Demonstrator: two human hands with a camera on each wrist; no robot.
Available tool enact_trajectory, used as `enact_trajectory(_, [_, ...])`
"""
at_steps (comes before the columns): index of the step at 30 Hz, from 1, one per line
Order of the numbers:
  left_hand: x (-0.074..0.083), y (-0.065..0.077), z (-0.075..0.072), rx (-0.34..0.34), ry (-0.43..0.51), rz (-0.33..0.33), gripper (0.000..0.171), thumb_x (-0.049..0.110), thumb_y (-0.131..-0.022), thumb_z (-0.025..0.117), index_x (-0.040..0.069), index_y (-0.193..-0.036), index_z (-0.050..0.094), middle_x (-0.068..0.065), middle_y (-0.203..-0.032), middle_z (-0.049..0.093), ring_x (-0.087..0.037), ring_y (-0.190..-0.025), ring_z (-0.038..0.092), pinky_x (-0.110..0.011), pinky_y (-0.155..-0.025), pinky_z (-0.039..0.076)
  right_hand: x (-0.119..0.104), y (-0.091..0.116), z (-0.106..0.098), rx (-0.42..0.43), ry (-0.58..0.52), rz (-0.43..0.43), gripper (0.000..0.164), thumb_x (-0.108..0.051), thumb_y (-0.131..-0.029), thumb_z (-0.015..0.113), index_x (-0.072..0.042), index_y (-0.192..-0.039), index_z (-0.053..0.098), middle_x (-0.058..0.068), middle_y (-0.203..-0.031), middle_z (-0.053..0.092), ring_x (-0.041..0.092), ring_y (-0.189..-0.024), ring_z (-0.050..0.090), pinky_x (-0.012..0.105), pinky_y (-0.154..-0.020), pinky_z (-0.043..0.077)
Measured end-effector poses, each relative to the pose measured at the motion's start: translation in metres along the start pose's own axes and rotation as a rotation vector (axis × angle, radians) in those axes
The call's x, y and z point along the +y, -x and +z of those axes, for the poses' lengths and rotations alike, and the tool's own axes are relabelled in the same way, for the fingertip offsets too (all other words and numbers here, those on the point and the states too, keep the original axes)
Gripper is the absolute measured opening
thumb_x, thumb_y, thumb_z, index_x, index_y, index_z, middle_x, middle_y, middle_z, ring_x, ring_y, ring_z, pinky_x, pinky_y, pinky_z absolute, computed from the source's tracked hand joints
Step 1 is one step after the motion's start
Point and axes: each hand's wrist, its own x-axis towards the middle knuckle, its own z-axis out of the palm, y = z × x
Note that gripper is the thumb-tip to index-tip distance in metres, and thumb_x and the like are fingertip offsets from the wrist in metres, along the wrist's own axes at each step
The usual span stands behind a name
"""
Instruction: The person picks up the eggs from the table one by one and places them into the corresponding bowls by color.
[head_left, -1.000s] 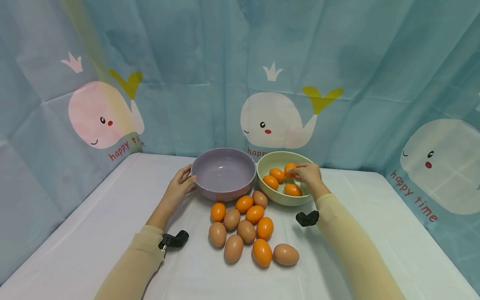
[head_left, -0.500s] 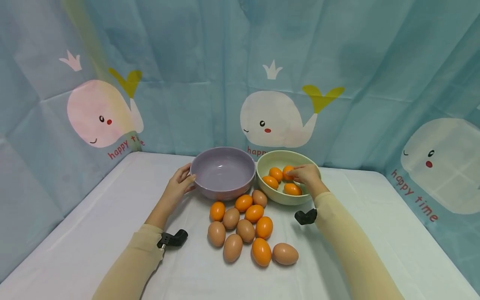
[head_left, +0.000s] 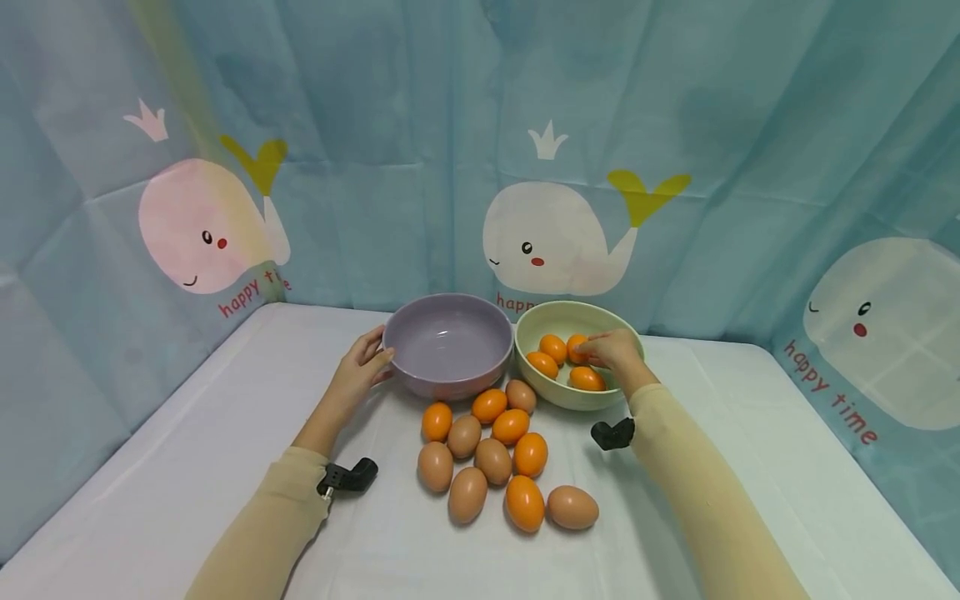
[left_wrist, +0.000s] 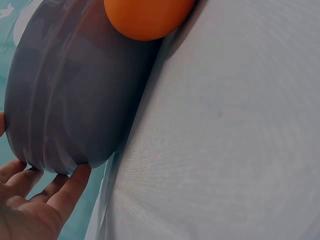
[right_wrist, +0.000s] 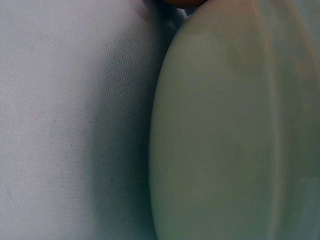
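My left hand point(head_left: 358, 365) holds the left side of an empty purple bowl point(head_left: 450, 383). In the left wrist view its fingertips lie along the bowl's outer wall point(left_wrist: 85, 100). My right hand point(head_left: 617, 350) reaches over the rim of a green bowl point(head_left: 577, 400) and pinches an orange egg point(head_left: 577, 347) low inside it. Other orange eggs point(head_left: 587, 379) rest in the same bowl around it. The right wrist view shows only the green bowl's outer wall point(right_wrist: 215, 125) and the cloth; the fingers are out of that frame.
Several brown eggs point(head_left: 468, 495) and orange eggs point(head_left: 524, 504) lie loosely grouped on the white tablecloth point(head_left: 420, 558) in front of the bowls. The two bowls stand side by side, close to a blue whale-print curtain point(head_left: 375, 167) at the back.
My right hand has lowered slightly into the green bowl with the orange egg between its fingers. The left hand stays at the purple bowl, and the eggs on the cloth have not moved.
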Motion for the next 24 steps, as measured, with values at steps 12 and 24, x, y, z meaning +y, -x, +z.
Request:
enact_trajectory(12, [0.001, -0.002, 0.000, -0.008, -0.001, -0.009, 0.065, 0.026, -0.106, 0.049, 0.007, -0.159, 0.017, -0.012, -0.167, 0.016, -0.033, -0.152, 0.026, -0.052, -0.113, 0.042, -0.005, 0.018, -0.007, 0.048, 0.075, -0.147, 0.053, -0.017, -0.091, 0.071, 0.002, -0.138, 0.056, 0.020, -0.145, 0.053, 0.031, -0.121, 0.058, 0.041, -0.110, 0.049])
enact_trajectory(24, [0.001, -0.002, -0.001, -0.012, -0.032, -0.021, 0.066, 0.027, -0.106, 0.047, 0.007, -0.160, 0.015, -0.013, -0.167, 0.015, -0.035, -0.152, 0.025, -0.049, -0.112, 0.043, 0.006, 0.101, -0.025, -0.121, 0.033, -0.410, 0.056, -0.032, -0.091, 0.073, -0.003, -0.137, 0.059, 0.018, -0.140, 0.059, 0.025, -0.126, 0.060, 0.031, -0.106, 0.052])
